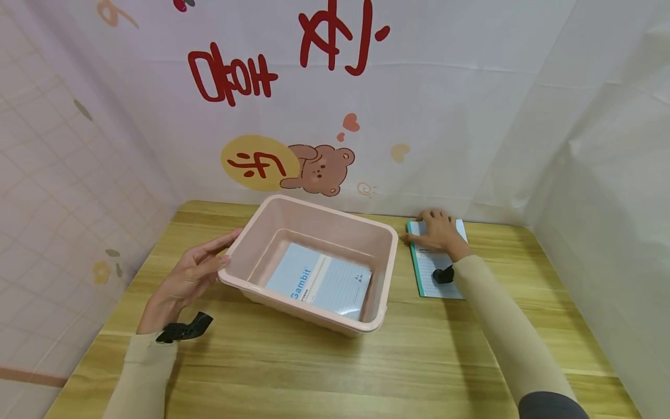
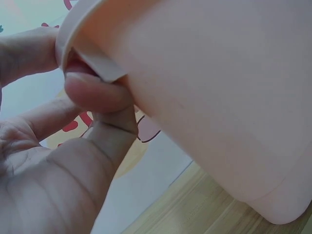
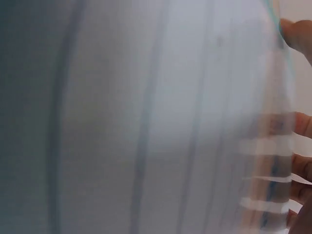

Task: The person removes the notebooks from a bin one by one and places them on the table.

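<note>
My left hand (image 1: 191,276) grips the left rim of a pale pink plastic basin (image 1: 314,208), its thumb over the edge. The left wrist view shows fingers (image 2: 100,92) at the rim and the basin wall tilting over the wood. Inside the basin lies a light blue and white notebook (image 1: 314,279) marked "Gambit". On the right, my right hand (image 1: 439,233) is spread over another notebook (image 1: 431,270) with a green edge, thumb by its left side. The right wrist view is filled by the blurred, lined cover (image 3: 146,117), which reflects the fingers.
Both notebooks and the basin are on a wood-grain table (image 1: 293,372). A white printed sheet (image 1: 450,116) with red characters and a bear forms the back wall. Pale sheets also close off the left and right sides.
</note>
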### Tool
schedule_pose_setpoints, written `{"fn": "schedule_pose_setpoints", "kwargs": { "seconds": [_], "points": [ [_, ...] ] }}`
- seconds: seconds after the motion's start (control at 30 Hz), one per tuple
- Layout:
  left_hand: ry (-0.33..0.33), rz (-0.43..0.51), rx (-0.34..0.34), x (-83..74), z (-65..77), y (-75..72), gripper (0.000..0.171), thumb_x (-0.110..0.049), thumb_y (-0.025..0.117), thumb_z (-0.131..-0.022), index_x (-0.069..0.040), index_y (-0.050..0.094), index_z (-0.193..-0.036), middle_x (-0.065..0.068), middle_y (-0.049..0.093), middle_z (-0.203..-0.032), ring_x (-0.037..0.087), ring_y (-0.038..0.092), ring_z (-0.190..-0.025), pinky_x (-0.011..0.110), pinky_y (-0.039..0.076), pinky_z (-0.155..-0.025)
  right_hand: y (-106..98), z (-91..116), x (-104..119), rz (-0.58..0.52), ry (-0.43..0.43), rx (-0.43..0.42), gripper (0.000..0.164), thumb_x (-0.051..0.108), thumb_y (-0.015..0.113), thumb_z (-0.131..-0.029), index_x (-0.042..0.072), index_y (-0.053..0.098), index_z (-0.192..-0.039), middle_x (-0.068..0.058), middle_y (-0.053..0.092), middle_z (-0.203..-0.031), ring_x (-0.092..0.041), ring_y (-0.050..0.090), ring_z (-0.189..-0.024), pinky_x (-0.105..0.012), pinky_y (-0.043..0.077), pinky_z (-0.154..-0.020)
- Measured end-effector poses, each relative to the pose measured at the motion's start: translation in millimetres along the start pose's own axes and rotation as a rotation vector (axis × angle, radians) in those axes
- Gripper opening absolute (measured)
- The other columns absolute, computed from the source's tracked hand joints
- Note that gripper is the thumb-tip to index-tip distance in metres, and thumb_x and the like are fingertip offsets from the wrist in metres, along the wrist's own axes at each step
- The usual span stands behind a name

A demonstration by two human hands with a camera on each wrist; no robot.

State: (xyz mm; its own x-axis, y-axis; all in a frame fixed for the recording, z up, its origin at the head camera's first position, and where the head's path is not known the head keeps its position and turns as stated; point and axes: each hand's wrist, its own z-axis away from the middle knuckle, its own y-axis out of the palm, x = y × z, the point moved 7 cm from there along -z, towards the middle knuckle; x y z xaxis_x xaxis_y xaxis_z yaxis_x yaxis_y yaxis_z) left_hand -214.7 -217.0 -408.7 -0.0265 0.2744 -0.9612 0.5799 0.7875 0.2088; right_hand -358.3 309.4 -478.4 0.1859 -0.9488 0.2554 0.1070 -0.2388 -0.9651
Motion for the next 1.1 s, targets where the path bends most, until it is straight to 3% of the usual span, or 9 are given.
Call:
{"fn": "schedule_pose_setpoints", "kwargs": {
  "seconds": [0.13,0.5,0.73,1.1],
  "points": [
    [0.001,0.004,-0.003,0.0,0.1,-0.1,0.058,0.006,0.042,-0.107,0.007,0.019,-0.16,-0.005,0.043,-0.159,0.01,0.056,-0.132,0.028,0.057,-0.097,-3.7,0.9,3.3,-0.016,-0.022,-0.007,0.068,0.061,0.066,-0.092,0.007,0.057,-0.132,-0.026,0.047,-0.147,-0.05,0.035,-0.137,-0.065,0.026,-0.103],
    [0.011,0.003,0.008,-0.7,-0.1,0.5,0.058,0.005,0.041,-0.107,0.006,0.019,-0.161,-0.004,0.042,-0.16,0.011,0.056,-0.132,0.029,0.057,-0.097,-14.2,8.3,11.3,-0.019,-0.073,0.005,0.07,0.054,0.065,-0.095,0.006,0.051,-0.144,-0.021,0.051,-0.146,-0.048,0.037,-0.141,-0.07,0.019,-0.113],
    [0.014,-0.008,0.008,-0.5,-0.1,-0.3,0.057,0.004,0.04,-0.107,0.003,0.021,-0.161,-0.003,0.042,-0.16,0.012,0.057,-0.13,0.029,0.058,-0.095,-28.0,16.5,21.5,-0.043,-0.104,-0.025,0.074,0.056,0.066,-0.094,0.012,0.046,-0.151,-0.019,0.041,-0.157,-0.047,0.031,-0.146,-0.072,0.016,-0.114],
    [0.019,-0.009,0.014,-0.3,0.7,-0.4,0.056,0.004,0.04,-0.108,-0.001,0.026,-0.162,0.0,0.041,-0.159,0.012,0.056,-0.13,0.028,0.058,-0.095,-52.0,27.2,49.8,-0.096,-0.174,-0.067,0.074,0.049,0.067,-0.095,0.016,0.04,-0.157,-0.02,0.029,-0.165,-0.049,0.024,-0.15,-0.074,0.02,-0.115]
  ]
}}
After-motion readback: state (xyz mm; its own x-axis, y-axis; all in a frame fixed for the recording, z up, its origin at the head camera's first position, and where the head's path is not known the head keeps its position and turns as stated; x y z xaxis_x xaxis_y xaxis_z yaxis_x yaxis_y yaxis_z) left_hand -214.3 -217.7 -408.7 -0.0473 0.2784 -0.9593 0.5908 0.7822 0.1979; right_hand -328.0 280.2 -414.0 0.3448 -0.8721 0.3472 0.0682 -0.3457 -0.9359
